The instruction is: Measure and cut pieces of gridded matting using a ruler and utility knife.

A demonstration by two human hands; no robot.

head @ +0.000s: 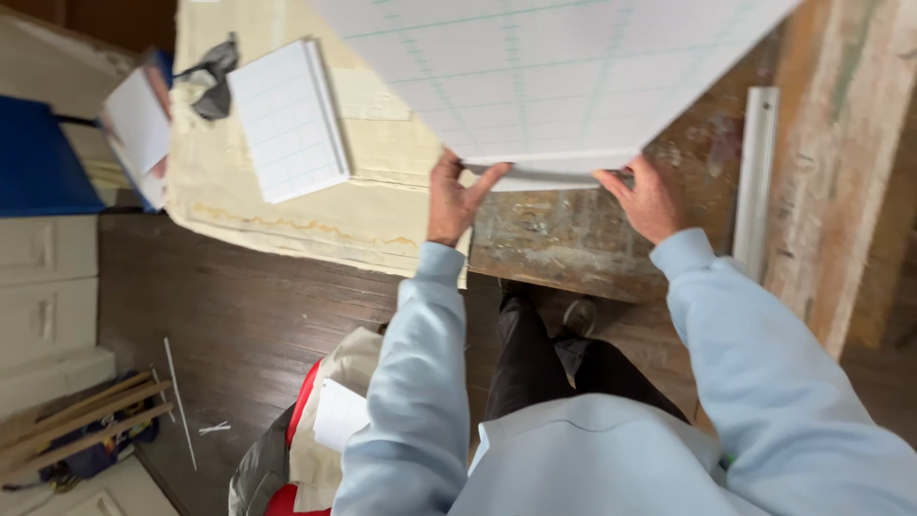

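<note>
View from above of a person in a pale blue sweatshirt standing at a worn wooden worktable [583,239]. Both hands hold the near edge of a large white gridded sheet [554,76] that fills the upper centre and upper right of the frame. The left hand [456,196], just left of centre, is closed on the sheet's edge, thumb on top. The right hand [648,199], right of centre, grips the same edge with fingers curled under it. In the upper left a smaller white gridded board [289,119] lies on a cream cloth [315,210], with a grey crumpled scrap [215,81] beside it. A long metal ruler [755,172] lies along the right. Wooden sticks [76,416] lie on the dark floor, lower left
</note>
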